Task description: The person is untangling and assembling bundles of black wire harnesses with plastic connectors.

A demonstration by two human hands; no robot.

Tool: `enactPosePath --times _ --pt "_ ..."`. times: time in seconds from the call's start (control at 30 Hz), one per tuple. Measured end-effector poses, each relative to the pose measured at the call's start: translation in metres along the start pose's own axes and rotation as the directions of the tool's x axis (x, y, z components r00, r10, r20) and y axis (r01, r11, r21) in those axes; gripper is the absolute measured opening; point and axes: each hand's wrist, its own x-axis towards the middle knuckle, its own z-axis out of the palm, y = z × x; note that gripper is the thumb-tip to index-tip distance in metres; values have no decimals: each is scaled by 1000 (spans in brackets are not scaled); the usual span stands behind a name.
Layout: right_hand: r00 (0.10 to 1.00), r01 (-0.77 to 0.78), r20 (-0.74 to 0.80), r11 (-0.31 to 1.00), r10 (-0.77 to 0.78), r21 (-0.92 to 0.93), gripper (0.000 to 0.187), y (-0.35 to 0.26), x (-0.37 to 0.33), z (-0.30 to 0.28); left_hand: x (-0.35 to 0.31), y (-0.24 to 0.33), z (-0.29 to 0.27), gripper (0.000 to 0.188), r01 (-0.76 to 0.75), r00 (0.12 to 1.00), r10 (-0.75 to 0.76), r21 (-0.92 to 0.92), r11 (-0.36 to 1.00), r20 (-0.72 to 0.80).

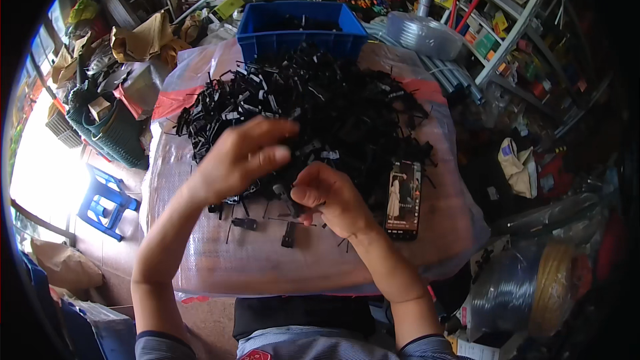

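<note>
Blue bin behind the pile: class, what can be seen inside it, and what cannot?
Black pieces show inside the blue bin; their exact shapes are unclear. Those pieces and the front wall hide the bottom.

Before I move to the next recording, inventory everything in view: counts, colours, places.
small plastic parts: uncountable, black, heaped mid-table
open rectangular plastic bin: one, blue, table's far end
flat rectangular smartphone: one, black, right of heap
sheet-covered table: one, pinkish, centre
plastic stool: one, blue, floor left
woven basket: one, teal, left
coiled plastic tubing: one coil, clear, upper right
metal shelving: one, grey, upper right
surrounding clutter: uncountable, mixed colours, room edges
left hand: one, bare, over heap's near-left side
right hand: one, bare, heap's near edge
</note>
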Motion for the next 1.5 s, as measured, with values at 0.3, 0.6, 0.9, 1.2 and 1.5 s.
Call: enactPosePath --times 0.3,0.6,0.9,1.2,1.5 --pt "995 81 -50 991 -87 -105 18 13 6 8 -83 -7 49 33 417 836 -544 -569 708 -64" --pt "865 405 -22 723 -501 -560 12 27 8 14 -89 -2 55 21 324 815 -545 -628 707 -194" --pt "953 301 119 897 -277 -324 8 35 15 7 -93 0 61 20 260 865 -370 -327 909 -339" --pt "995 4 102 999 1 -51 13 33 14 7 -88 12 57 23 136 902 -51 171 976 -428" --pt "728 527 462 -18 -507 -850 51 33 13 21 -90 -13 48 20 434 703 -709 -750 499 -65"
